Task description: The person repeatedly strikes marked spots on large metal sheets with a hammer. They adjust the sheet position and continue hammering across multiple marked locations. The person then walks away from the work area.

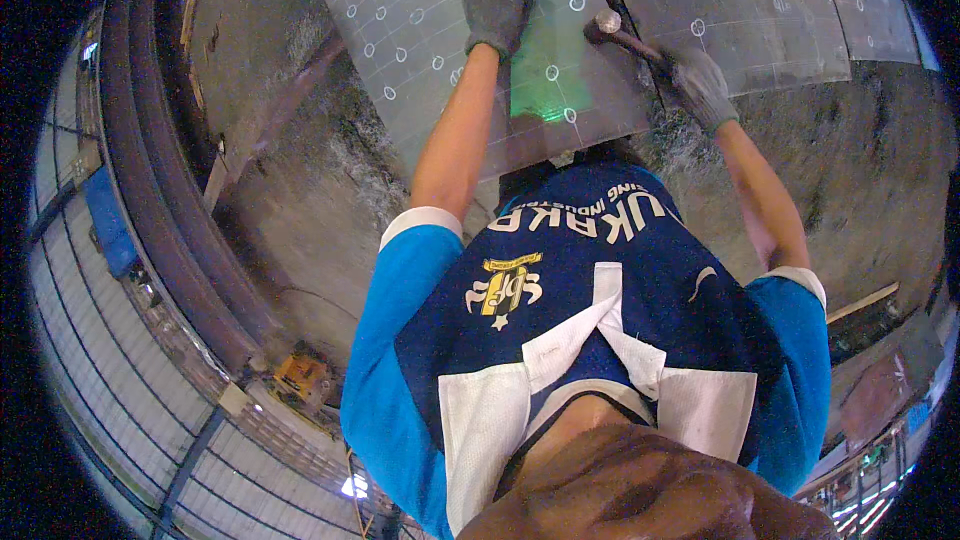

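Observation:
A large grey metal plate [440,30], marked with a pale grid and small white circles, lies in front of me. My left hand [498,12], in a dark grey glove, is closed over its far middle part. A small tip shows above the fingers, but what they grip is mostly hidden. My right hand [700,88], in a lighter grey glove, is wrapped round the handle of a hammer [638,44]. The hammer's head points left, over the plate's right side, with a bright round face showing.
A second marked plate [740,20] lies to the right, past a dark gap. Dusty ground [290,140] surrounds the plates. Long dark steel beams [165,170] run along the left. An orange-yellow machine [302,377] stands at the lower left, and a wooden strip [862,302] lies at right.

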Available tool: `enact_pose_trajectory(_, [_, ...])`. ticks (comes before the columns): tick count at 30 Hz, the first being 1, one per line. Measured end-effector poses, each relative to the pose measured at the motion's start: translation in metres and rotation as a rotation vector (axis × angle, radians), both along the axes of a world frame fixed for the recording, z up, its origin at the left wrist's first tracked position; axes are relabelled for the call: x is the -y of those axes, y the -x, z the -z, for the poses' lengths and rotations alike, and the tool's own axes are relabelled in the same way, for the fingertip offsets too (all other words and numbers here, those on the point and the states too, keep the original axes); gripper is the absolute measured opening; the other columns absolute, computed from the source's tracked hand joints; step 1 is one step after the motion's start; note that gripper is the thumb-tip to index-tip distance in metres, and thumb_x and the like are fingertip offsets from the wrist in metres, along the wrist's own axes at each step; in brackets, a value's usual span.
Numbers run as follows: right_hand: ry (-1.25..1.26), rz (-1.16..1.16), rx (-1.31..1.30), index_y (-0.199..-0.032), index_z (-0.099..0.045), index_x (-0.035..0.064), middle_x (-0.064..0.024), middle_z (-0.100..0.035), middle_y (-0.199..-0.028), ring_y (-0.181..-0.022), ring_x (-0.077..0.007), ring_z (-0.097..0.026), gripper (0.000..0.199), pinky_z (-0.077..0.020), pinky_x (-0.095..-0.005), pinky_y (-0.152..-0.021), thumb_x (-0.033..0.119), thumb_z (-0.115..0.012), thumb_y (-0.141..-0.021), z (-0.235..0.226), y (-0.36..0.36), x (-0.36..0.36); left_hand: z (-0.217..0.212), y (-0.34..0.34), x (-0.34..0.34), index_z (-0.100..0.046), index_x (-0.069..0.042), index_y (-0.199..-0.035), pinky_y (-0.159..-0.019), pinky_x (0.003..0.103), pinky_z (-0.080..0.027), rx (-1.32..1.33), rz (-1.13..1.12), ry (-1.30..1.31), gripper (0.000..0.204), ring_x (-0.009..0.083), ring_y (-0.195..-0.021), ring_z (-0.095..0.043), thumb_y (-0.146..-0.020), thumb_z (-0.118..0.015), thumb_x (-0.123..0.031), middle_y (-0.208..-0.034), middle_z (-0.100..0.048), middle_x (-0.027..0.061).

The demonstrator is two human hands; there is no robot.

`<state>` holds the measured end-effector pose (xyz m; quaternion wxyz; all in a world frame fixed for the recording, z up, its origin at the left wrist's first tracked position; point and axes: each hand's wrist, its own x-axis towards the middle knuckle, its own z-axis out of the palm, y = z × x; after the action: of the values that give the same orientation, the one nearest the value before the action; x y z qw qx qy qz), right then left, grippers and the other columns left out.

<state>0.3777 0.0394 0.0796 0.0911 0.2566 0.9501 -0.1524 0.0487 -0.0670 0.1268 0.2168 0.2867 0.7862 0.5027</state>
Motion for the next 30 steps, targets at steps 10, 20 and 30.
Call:
enact_pose_trajectory(10, [-0.211,-0.020,-0.326,-0.130,-0.067,0.0127,-0.0155,-0.071,-0.110,-0.100,-0.0368,-0.066,0.036,-0.0519,-0.0477,-0.088,0.020,-0.059,-0.095,0.096,-0.030,-0.012,0.004,0.009,-0.003,-0.073,-0.001,-0.099,-0.075,0.037,-0.056,-0.165,0.094,0.041,0.028,0.0225,-0.075,-0.070,-0.085,-0.073,-0.025,-0.084,-0.075,0.0133])
enact_pose_trajectory(20, [-0.111,0.070,-0.256,-0.130,-0.068,0.0129,-0.0161,-0.072,-0.112,-0.104,-0.0368,-0.067,0.037,-0.0527,-0.0477,-0.090,0.020,-0.059,-0.096,0.073,-0.019,-0.009,0.008,0.008,-0.002,-0.074,-0.002,-0.102,-0.076,0.038,-0.056,-0.233,0.072,0.049,0.029,0.0232,-0.077,-0.071,-0.085,-0.074,-0.026,-0.085,-0.075,0.0147])
enact_pose_trajectory(30, [0.166,0.083,-0.191,-0.124,-0.068,0.0059,-0.0231,-0.071,-0.106,-0.097,-0.0429,-0.068,0.034,-0.0526,-0.0502,-0.085,0.023,-0.061,-0.095,0.026,0.002,-0.012,0.019,0.009,-0.001,-0.073,-0.002,-0.105,-0.080,0.041,-0.057,-0.210,0.040,0.101,0.036,0.0295,-0.084,-0.073,-0.087,-0.072,-0.033,-0.093,-0.076,0.0176])
